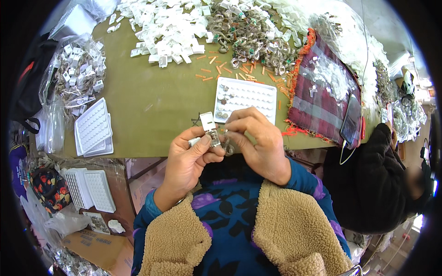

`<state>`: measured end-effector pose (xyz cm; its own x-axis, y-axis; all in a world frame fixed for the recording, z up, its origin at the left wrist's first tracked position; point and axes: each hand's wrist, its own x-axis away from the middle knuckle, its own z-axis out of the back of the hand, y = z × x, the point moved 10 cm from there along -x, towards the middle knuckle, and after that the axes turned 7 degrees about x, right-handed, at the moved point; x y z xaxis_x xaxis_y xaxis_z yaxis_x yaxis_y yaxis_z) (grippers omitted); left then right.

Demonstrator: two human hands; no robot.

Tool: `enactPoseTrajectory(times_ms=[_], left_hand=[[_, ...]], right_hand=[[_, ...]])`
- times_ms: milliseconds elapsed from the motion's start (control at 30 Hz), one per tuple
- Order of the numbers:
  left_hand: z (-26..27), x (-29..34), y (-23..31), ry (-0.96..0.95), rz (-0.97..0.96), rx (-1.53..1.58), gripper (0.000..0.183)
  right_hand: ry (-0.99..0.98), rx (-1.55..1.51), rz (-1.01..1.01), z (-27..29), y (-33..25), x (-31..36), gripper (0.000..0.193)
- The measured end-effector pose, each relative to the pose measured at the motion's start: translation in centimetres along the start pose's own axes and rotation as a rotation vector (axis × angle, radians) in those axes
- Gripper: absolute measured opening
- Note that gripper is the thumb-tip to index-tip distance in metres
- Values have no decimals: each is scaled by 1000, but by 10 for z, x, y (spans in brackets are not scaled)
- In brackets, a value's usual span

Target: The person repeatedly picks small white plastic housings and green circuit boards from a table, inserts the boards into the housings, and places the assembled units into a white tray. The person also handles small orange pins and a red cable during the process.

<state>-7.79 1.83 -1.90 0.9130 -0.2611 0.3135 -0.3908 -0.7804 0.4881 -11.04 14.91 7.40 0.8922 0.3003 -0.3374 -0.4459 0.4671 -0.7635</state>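
Observation:
My left hand [191, 154] is closed around a small white plastic case [207, 120], its lid standing up and small metal parts showing inside. A small white piece [194, 141] also sticks out between its fingers. My right hand [258, 142] is just right of the case, thumb and fingertips pinched together; what they hold is too small to make out. A coiled grey cord [229, 148] hangs beneath the case, between the hands. Just beyond the right hand lies a white tray [262, 99] with rows of round hollows, several at its left holding silvery discs.
White plastic cases [170, 32] and tangled grey cords [248, 34] are heaped at the back. Orange strips [246, 70] lie scattered before them. On the right are a plaid cloth [317, 108] and a phone [351, 117]; stacked trays [94, 126] stand left. A dark-sleeved person [373, 179] sits at right.

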Motion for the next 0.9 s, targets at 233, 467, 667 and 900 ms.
enactPoseTrajectory(times_ms=[233,467,667,900], left_hand=[[-1,14,-11,-18,3,-4,20],[1,19,-15,-19,22,20,19],[13,16,6,126,-92,-24,20],[-11,20,4,9,-11,-220,14]], right_hand=[[27,-45,148,-7,-27,10,20],[-186,-37,414,-19,-42,4,29],[88,246,641,-19,-73,22,52],[-192,-564,-434,-31,21,15,30]])
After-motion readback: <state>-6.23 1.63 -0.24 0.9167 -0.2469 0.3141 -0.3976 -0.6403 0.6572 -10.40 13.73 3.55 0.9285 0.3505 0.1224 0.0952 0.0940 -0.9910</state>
